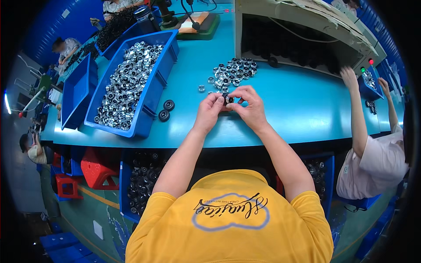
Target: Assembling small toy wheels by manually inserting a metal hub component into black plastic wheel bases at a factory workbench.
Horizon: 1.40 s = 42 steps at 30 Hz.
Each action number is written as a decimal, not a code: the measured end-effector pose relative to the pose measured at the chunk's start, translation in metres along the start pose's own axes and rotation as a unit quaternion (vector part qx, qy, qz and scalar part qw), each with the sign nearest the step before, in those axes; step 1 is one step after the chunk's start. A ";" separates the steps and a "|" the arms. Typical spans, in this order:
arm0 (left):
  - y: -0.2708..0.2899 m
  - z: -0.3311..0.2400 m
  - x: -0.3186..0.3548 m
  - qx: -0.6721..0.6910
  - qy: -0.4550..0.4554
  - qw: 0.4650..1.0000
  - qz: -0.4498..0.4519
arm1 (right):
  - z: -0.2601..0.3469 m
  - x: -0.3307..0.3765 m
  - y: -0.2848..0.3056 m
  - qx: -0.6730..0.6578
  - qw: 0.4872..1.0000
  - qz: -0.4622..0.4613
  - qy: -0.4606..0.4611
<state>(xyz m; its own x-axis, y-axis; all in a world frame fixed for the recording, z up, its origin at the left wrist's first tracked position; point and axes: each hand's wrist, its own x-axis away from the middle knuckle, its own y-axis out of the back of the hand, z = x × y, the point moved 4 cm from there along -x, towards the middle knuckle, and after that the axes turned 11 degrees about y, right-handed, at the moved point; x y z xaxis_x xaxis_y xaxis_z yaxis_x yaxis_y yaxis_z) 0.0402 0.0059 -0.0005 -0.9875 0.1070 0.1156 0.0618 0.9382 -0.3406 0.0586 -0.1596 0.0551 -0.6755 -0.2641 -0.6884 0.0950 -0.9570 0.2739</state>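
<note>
Right, from the head view, you have both hands together over the blue table (307, 105), just on its near side, with forearms reaching up from your yellow shirt (228, 210). Your left hand (210, 109) pinches one side of a small black-and-silver wheel (228, 100), thumb and fingers closed on it, and your right hand (251, 108) grips the other side, thumb below and bent forefinger above. So the wheel sits between your two sets of fingertips, its lower parts partly covered by them. Just beyond your hands, silver hubs (234, 72) with dark centres lie in a loose heap, and one single hub (201, 88) stands apart at the left of it. Over to your left, two black wheels (164, 115) rest near each other on the tabletop, just beside a big blue bin (152, 103) heaped with more silver hubs; a second blue bin (79, 98) stands farther left, tilted. Ahead on the right there's a pale open-fronted box (302, 11), dark inside, with a lone black wheel (272, 62) by its front. And at your far right a co-worker (372, 166) in a pale top raises both arms, hands near a small blue bin (370, 91) of silver pieces.
</note>
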 end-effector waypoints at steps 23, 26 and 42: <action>-0.010 -0.001 0.008 -0.142 -0.141 0.976 -0.086 | -0.027 0.008 -0.006 -0.201 0.952 0.037 -0.228; -0.020 -0.017 0.015 -0.282 -0.203 0.924 -0.157 | -0.025 0.008 -0.008 -0.204 0.952 0.018 -0.228; -0.016 -0.012 0.013 -0.125 -0.135 0.980 -0.072 | -0.027 0.012 -0.013 -0.239 0.944 -0.024 -0.225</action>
<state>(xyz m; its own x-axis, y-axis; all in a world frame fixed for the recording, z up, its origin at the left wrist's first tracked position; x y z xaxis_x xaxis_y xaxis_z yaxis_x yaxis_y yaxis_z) 0.0282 -0.0043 0.0175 -0.9888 -0.0921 -0.1176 -0.0809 0.9920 -0.0966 0.0693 -0.1537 0.0254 -0.9193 -0.2448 -0.3082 0.3031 -0.9398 -0.1577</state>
